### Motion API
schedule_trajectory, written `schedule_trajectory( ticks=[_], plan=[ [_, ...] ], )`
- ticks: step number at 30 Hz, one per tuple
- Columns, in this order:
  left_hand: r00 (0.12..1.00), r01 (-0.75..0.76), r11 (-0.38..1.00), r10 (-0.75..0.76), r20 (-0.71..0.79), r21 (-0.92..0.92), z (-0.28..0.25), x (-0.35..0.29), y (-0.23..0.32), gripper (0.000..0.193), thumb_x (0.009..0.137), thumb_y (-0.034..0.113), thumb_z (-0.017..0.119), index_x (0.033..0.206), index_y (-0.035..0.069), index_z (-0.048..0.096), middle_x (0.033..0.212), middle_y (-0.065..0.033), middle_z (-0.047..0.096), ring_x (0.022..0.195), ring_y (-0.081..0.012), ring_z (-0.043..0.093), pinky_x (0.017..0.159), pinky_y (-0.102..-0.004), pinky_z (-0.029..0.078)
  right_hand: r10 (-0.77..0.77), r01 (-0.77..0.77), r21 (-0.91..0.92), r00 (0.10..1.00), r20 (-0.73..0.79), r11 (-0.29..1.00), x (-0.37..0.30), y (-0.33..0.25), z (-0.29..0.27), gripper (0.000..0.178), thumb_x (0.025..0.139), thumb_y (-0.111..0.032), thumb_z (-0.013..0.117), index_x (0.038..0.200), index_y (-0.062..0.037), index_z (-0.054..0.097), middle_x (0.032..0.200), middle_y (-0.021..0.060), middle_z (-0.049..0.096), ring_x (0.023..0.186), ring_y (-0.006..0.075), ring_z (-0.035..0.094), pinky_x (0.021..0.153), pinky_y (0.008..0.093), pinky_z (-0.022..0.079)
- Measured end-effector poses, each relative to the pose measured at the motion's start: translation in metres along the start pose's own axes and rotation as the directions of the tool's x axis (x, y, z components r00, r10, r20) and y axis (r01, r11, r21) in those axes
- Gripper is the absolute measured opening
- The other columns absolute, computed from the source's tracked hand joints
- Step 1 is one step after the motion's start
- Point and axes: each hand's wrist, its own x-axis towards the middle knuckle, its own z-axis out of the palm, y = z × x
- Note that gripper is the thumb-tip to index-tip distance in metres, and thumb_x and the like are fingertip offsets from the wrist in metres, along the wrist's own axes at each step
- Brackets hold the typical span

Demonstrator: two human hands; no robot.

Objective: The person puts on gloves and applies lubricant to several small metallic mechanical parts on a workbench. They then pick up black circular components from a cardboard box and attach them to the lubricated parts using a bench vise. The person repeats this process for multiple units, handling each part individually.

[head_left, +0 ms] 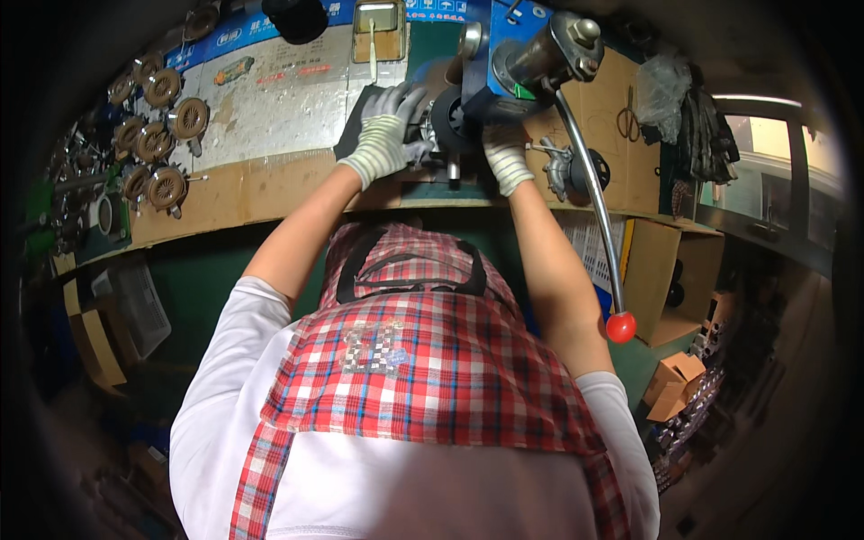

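Note:
My left hand [385, 133], in a grey-coated glove with a striped cuff, lies over a dark flat piece [353, 126]. Its fingers are stretched out and apart, with the thumb near a small metal part [428, 135]. Beside that part, under the blue lever press [517, 67], sits a round black wheel [454, 119]. My right hand [507, 160], gloved alike, reaches in at the right of the wheel; the press head hides its fingers. A short metal rod [454, 169] points toward me below the wheel.
The press's long lever [589, 180] slants down on the right to a red knob [621, 328]. Another metal part with a black wheel [589, 171] lies right of my right hand. Several brown round parts [166, 189] crowd the left. Scissors [628, 117] and a tray with a brush [378, 36] lie farther back.

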Motion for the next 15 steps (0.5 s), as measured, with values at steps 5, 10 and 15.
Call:
schedule_trajectory(
  ticks=[5, 10, 15],
  plan=[
    [0.996, 0.009, 0.988, -0.022, -0.087, -0.155, 0.014, 0.003, 0.011, 0.087, 0.071, 0.007, 0.070, 0.151, 0.011, 0.034, 0.149, -0.0210, 0.040, 0.139, -0.0413, 0.035, 0.119, -0.0486, 0.026, 0.014, 0.042, -0.278, 0.981, 0.196, 0.960, 0.004, -0.012, 0.025, 0.031, 0.100, -0.025, 0.040, 0.097, -0.0074, 0.066, 0.091, 0.0081, 0.072, 0.087, 0.0246, 0.068, 0.083, 0.0408, 0.052],
    [0.995, 0.032, 0.923, -0.068, -0.079, -0.384, 0.009, 0.004, 0.014, 0.088, 0.070, 0.013, 0.071, 0.150, 0.009, 0.034, 0.147, -0.0207, 0.042, 0.138, -0.0392, 0.038, 0.117, -0.0474, 0.028, 0.005, 0.011, -0.093, 0.985, 0.174, 0.996, 0.006, -0.005, 0.028, 0.035, 0.099, -0.031, 0.041, 0.103, -0.0050, 0.063, 0.094, 0.0069, 0.072, 0.088, 0.0226, 0.067, 0.084, 0.0374, 0.052],
    [0.992, -0.055, 0.910, 0.004, -0.125, -0.411, -0.006, 0.014, 0.035, 0.097, 0.071, 0.023, 0.084, 0.151, 0.004, 0.033, 0.146, -0.0236, 0.046, 0.136, -0.0384, 0.044, 0.114, -0.0439, 0.036, 0.020, -0.027, 0.042, 0.987, 0.160, 0.999, 0.008, 0.006, 0.019, 0.041, 0.097, -0.039, 0.044, 0.109, -0.0037, 0.062, 0.093, 0.0073, 0.071, 0.084, 0.0211, 0.067, 0.079, 0.0351, 0.053]
  ],
)
